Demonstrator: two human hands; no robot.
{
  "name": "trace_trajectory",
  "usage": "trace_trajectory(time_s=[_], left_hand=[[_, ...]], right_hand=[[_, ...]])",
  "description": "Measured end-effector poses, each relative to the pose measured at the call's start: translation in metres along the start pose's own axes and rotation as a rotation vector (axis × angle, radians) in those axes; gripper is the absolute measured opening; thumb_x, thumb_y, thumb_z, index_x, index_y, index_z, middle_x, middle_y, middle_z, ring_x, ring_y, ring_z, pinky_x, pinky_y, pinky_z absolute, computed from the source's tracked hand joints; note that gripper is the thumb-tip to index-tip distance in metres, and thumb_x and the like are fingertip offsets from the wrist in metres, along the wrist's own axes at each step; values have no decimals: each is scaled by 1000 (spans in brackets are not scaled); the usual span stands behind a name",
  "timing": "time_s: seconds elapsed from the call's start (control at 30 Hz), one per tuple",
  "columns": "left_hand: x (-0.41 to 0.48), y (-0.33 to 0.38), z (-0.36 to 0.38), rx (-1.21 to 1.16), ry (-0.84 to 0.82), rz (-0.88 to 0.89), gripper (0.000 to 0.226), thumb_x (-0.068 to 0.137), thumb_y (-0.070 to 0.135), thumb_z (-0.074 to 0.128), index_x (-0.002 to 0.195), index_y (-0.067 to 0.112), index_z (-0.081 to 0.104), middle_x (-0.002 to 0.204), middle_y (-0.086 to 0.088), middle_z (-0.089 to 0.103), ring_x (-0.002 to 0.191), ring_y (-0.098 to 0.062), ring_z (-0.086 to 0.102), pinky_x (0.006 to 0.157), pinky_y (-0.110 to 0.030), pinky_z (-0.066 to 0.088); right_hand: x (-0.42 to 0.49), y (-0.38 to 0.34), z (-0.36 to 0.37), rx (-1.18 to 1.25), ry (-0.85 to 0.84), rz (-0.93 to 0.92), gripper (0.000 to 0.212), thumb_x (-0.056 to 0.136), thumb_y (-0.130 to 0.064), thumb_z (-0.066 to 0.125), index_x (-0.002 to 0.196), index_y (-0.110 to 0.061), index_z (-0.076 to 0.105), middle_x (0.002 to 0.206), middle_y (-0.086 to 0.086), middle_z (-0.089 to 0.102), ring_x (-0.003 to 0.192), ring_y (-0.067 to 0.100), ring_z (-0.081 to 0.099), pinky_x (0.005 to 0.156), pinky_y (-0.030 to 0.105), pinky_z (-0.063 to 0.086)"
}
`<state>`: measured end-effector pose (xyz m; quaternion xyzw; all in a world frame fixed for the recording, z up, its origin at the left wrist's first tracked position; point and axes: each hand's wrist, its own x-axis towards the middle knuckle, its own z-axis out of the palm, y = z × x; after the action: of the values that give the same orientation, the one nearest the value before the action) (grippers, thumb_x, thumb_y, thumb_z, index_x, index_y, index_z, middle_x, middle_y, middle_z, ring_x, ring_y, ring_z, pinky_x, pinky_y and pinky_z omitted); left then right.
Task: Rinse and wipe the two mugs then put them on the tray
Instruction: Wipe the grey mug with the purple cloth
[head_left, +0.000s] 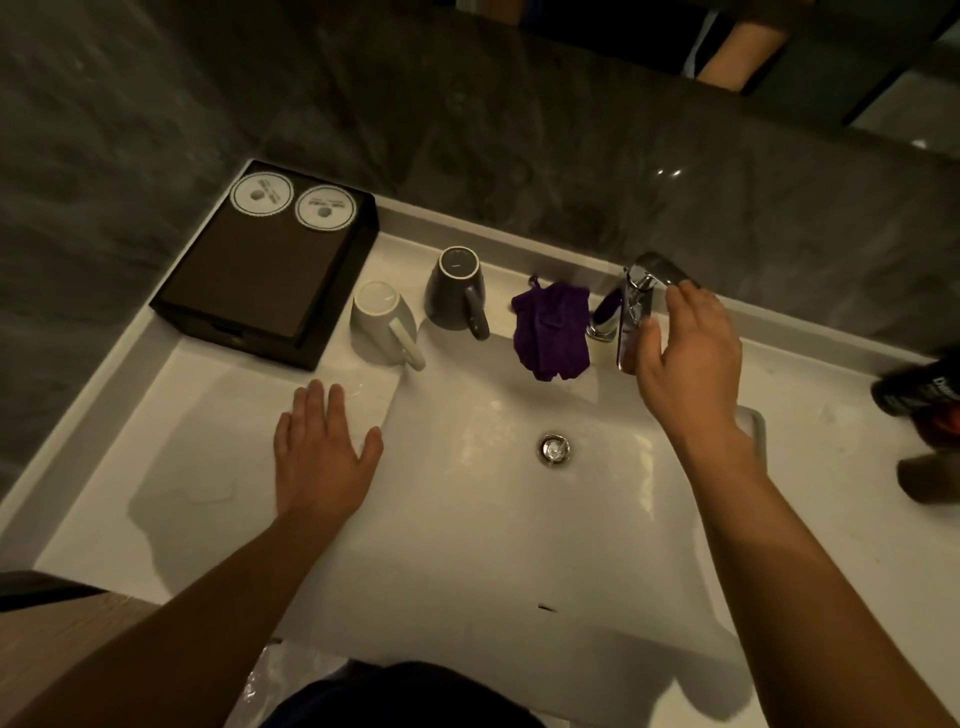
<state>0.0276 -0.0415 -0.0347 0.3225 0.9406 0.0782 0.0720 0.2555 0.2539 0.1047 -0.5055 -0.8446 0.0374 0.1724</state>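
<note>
Bathroom, white basin (467, 519), chrome tap (631, 322), dark marble wall (467, 130)

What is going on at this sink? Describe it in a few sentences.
A person stands at the basin. Their right hand rests on the tap, and the left hand lies flat on the counter beside the basin. No water stream is visible. The white mug and grey mug stand upside down behind the basin, untouched, with the purple cloth beside them. The black tray holds two round paper discs, no mugs.
</note>
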Motion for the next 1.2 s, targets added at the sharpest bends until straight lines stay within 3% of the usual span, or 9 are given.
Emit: trace_trajectory(time_s=[0.13, 0.27, 0.37, 0.47, 0.6, 0.7, 0.93, 1.1, 1.2], left_hand=[[-1, 0, -2, -51, -11, -4, 79, 96, 60, 34, 160, 13, 30, 169, -17, 26, 158, -33, 20, 127, -51, 17], [8, -1, -19, -340, -75, -105, 81, 90, 51, 61, 157, 13, 37, 167, -16, 32, 155, -34, 24, 125, -53, 18], [21, 14, -53, -560, 69, -211, 69, 90, 27, 75, 150, 9, 45, 154, -20, 44, 143, -37, 38, 117, -53, 32], [38, 48, -96, -682, 174, -158, 60, 88, 28, 74, 141, 8, 53, 142, -20, 45, 133, -36, 44, 107, -41, 39], [59, 96, -137, -569, 293, 79, 44, 86, 34, 67, 122, 9, 62, 127, -17, 49, 119, -32, 46, 97, -40, 44], [82, 135, -148, -561, 183, 166, 47, 90, 33, 70, 128, 8, 59, 131, -15, 51, 122, -28, 48, 97, -32, 40], [151, 185, -107, -180, -180, 157, 62, 92, 38, 73, 143, 16, 46, 145, -16, 46, 128, -36, 51, 96, -44, 53], [166, 185, -93, -190, -217, 114, 55, 97, 31, 70, 144, 20, 44, 143, -17, 49, 122, -38, 58, 94, -44, 55], [167, 185, -91, -217, -207, 111, 47, 98, 31, 68, 139, 20, 47, 138, -17, 51, 116, -37, 61, 92, -44, 57]], right_hand=[[-1, -4, -1, 11, -1, 5, 51, 102, -35, 45, 147, -11, 50, 156, 12, 46, 147, 31, 37, 119, 47, 28], [-13, -30, -4, 111, 0, -112, 49, 97, -29, 53, 143, -14, 51, 155, 9, 48, 144, 30, 40, 114, 48, 34], [-27, -54, 7, 200, -128, -204, 53, 98, -30, 55, 149, -15, 47, 156, 7, 47, 144, 26, 41, 119, 42, 34], [-30, -66, 32, 226, -242, -189, 55, 101, -33, 54, 152, -18, 41, 158, 4, 45, 146, 23, 40, 120, 43, 36], [-14, -66, 69, 235, -300, -112, 49, 99, -30, 53, 146, -15, 46, 146, 8, 55, 134, 27, 52, 110, 47, 47], [-1, -62, 94, 190, -349, -64, 50, 98, -30, 52, 145, -13, 47, 144, 11, 56, 132, 30, 53, 107, 46, 47], [9, -62, 124, 2, -482, -64, 61, 103, -44, 43, 159, -28, 25, 169, 4, 20, 156, 32, 14, 120, 52, 25], [9, -59, 139, -17, -531, -33, 74, 98, -59, 45, 160, -37, 13, 172, 0, 3, 157, 34, -3, 123, 54, 12], [8, -59, 145, -60, -513, -39, 75, 99, -52, 51, 160, -38, 10, 172, -1, 3, 157, 34, -2, 122, 55, 14]])
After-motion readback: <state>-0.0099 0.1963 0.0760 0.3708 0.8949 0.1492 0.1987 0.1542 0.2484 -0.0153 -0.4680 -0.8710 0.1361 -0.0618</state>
